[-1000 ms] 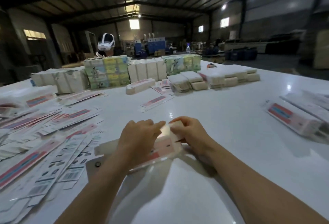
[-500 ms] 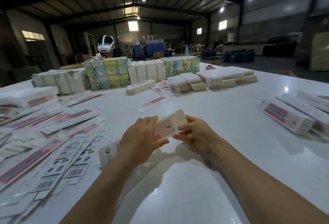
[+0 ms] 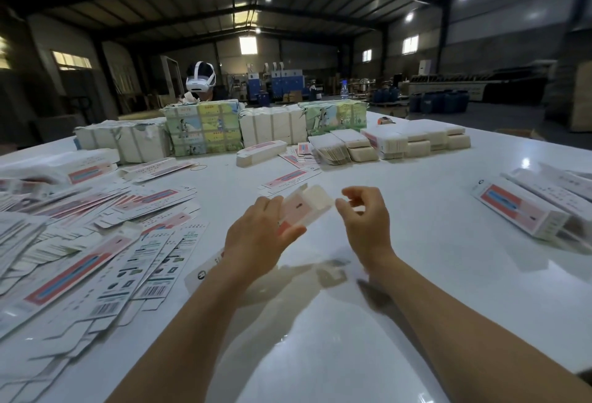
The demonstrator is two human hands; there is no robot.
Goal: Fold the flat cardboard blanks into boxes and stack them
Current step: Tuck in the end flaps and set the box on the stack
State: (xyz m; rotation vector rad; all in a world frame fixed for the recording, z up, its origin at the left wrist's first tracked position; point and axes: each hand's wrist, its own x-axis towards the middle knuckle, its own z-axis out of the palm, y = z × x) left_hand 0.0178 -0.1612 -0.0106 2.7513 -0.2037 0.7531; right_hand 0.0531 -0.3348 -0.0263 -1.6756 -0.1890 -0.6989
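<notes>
My left hand (image 3: 256, 236) grips a long pink-and-white cardboard box (image 3: 304, 207) round its middle and holds it above the white table (image 3: 368, 322). The box's far end flap stands open, and its near end is hidden behind my left wrist. My right hand (image 3: 365, 220) hovers just right of the open end with fingers curled, a small gap apart from the box, holding nothing. Flat printed blanks (image 3: 80, 258) lie spread over the table's left side. Folded boxes (image 3: 525, 207) lie at the right.
Bundled stacks of blanks (image 3: 205, 130) and white packs (image 3: 416, 140) line the far side of the table. One folded box (image 3: 261, 153) and a loose blank (image 3: 288, 178) lie mid-table. A person wearing a white headset (image 3: 200, 81) sits behind the stacks.
The box rose off the table and turned up in my left hand. My right hand let go of its end and drew slightly to the right.
</notes>
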